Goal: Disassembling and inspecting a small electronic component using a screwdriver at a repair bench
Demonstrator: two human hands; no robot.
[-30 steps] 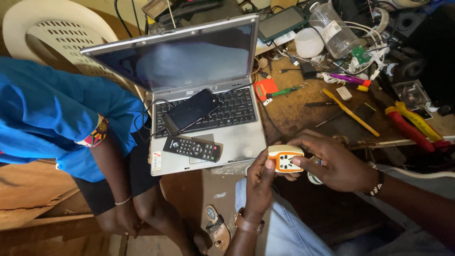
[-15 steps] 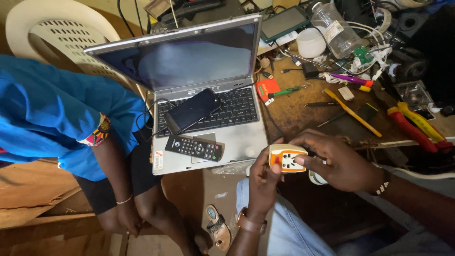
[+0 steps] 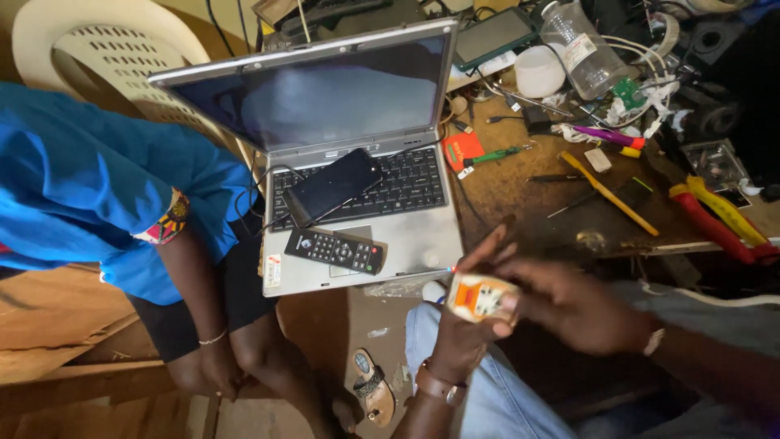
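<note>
Phone (image 3: 331,185) and remote (image 3: 335,249) on laptop (image 3: 406,236), left of tools (image 3: 605,191).

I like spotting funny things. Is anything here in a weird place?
Yes. A phone and a remote lie on the open laptop, the phone across its keys. Tools are scattered over the cluttered bench.

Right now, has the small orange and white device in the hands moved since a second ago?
Yes. The orange and white device has dropped lower and away from the laptop: it was level with the front corner, now it is below it, held by both hands.
</note>
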